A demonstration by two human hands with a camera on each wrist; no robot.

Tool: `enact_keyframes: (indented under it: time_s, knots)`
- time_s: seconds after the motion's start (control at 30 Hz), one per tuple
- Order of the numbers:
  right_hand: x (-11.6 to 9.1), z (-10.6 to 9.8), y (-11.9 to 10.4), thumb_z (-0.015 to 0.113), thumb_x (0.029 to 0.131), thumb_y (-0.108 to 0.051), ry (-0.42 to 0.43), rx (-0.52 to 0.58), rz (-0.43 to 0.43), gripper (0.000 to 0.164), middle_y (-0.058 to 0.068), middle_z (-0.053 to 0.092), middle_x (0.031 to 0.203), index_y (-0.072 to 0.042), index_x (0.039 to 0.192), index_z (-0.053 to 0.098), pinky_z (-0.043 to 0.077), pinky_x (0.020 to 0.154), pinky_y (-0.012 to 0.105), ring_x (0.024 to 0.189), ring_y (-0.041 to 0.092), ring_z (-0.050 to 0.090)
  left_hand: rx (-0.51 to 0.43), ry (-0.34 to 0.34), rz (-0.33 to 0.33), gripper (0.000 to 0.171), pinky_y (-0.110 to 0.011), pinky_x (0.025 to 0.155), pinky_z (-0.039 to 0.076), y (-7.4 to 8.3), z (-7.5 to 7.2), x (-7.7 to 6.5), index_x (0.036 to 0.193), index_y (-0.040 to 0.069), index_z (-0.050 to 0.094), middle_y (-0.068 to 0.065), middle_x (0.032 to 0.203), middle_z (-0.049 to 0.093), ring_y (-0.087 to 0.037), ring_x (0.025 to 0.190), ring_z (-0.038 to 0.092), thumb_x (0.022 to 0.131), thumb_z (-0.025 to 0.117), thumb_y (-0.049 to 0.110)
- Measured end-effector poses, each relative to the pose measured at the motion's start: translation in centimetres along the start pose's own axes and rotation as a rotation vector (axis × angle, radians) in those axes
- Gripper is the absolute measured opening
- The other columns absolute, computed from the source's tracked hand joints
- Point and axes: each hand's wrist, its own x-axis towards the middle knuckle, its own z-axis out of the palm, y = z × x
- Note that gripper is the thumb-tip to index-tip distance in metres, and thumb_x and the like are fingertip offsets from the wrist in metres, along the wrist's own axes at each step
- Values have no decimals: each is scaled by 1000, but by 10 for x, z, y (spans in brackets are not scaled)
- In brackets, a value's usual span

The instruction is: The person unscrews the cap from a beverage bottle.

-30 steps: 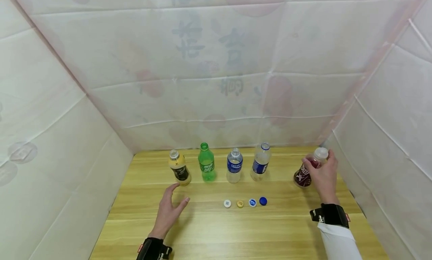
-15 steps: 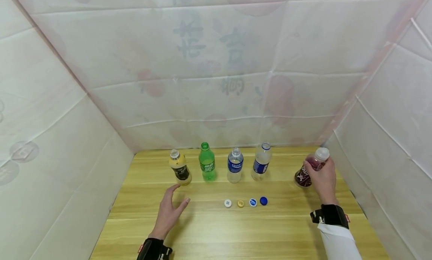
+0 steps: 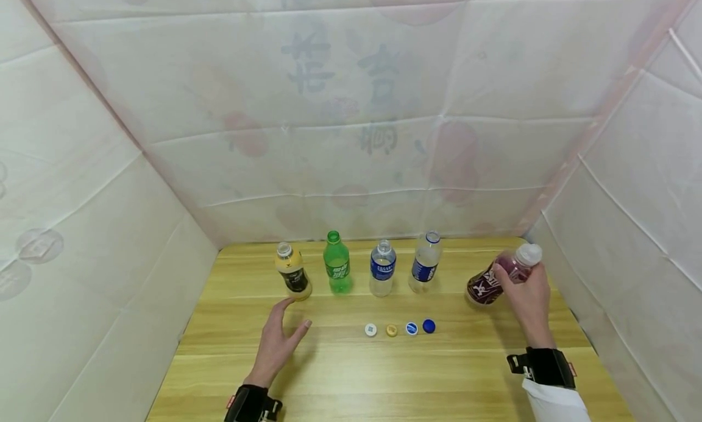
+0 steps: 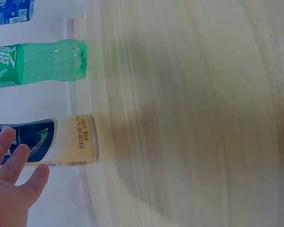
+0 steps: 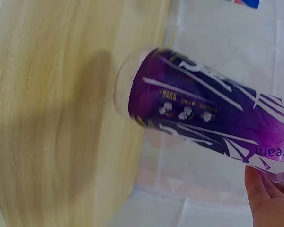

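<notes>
At the right of the head view, my right hand (image 3: 531, 297) grips a purple-labelled drink bottle (image 3: 487, 284) with a white cap. The bottle leans, its cap to the right and its base to the left; the right wrist view shows the base (image 5: 128, 85) off the tabletop, above a shadow. My left hand (image 3: 274, 343) holds nothing, thumb and fingers spread apart. It is nearest to the yellow milk tea bottle (image 3: 293, 274), which stands uncapped with a dark label; in the left wrist view, fingers (image 4: 19, 163) overlap that bottle.
An uncapped green bottle (image 3: 337, 267) and two clear bottles with blue labels, one (image 3: 382, 268) left of the other (image 3: 424, 268), stand along the back of the wooden table (image 3: 351, 385). Before them lie a white cap (image 3: 370, 330), yellow cap (image 3: 392, 330), blue-and-white cap (image 3: 411, 329) and blue cap (image 3: 429, 326).
My right hand has tipped the purple-labelled bottle further over, its base swinging left and its cap shifting right. The left hand has stayed almost still.
</notes>
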Motion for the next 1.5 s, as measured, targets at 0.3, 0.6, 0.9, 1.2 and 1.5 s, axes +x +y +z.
enact_keyframes:
  time_s: [0.3,0.6,0.9,1.2,1.5]
  knots:
    - [-28,-1,-19,79,92,-28,-52,110,-3,61,19,63,121,-2,138,48,45,75,9,91,-5,54,3,-9,14,70,-66,110,39,8,4,3,148,-1,47,-25,149,50,-46,137,47,93,80,28]
    - [-51,14,-41,75,94,-13,-101,248,-63,57,20,61,125,2,140,46,47,83,6,99,-4,57,-46,-32,83,71,-64,112,38,26,19,10,149,-1,47,-24,150,51,-45,138,47,91,81,22]
    - [-73,42,-63,73,95,-7,-200,374,-94,57,21,59,131,4,143,44,49,90,9,107,3,60,-96,-77,131,70,-64,111,39,51,42,14,148,3,49,-20,149,53,-42,137,48,90,82,23]
    - [-91,67,-73,71,97,-8,-311,469,-74,57,24,52,142,2,144,41,51,91,12,127,44,56,-92,-158,162,76,-60,113,39,68,56,12,149,-2,45,-21,153,48,-41,140,46,90,81,28]
    - [-112,93,-85,72,98,-16,-404,443,-72,65,25,52,144,-4,151,37,55,98,36,129,44,57,-61,-253,174,88,-58,114,39,83,72,13,153,0,40,-19,159,41,-39,144,43,87,84,36]
